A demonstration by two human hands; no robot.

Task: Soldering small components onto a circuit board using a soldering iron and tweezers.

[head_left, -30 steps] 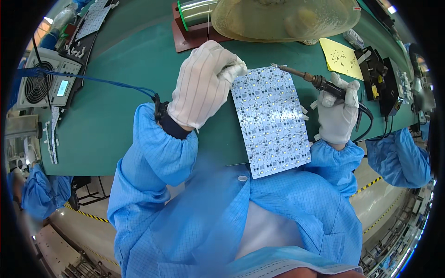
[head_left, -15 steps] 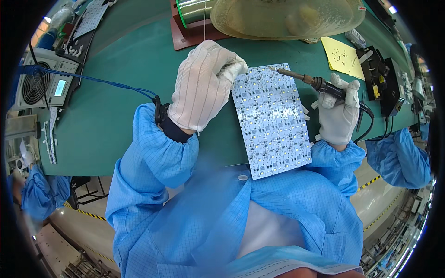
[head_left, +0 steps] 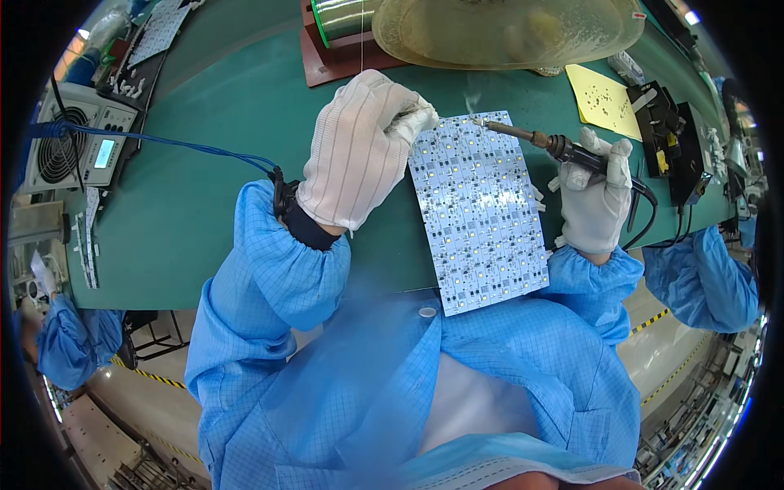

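A white circuit board (head_left: 482, 220) with rows of small parts lies tilted, its near end against my blue smock. My right hand (head_left: 594, 196), in a white glove, grips a soldering iron (head_left: 559, 147) from the right. The iron's tip is at the board's far edge, and a faint wisp of smoke rises there. My left hand (head_left: 359, 155), gloved, is closed in a pinch beside the board's far left corner. A thin solder wire (head_left: 362, 41) runs down from the spool (head_left: 339, 18) to this hand. The wire's end at the fingertips is too fine to make out.
Beyond the board hangs a translucent yellowish cover (head_left: 506, 37). A yellow sponge sheet (head_left: 603, 102) and a black iron stand (head_left: 660, 131) are at the far right. A fan unit (head_left: 77, 147) stands left; its blue cord (head_left: 180, 139) reaches my left wrist. Other people's blue sleeves show both sides.
A wisp of smoke now shows above the iron's tip. My left fingertips have shifted very slightly right, and the iron's tip has edged slightly left.
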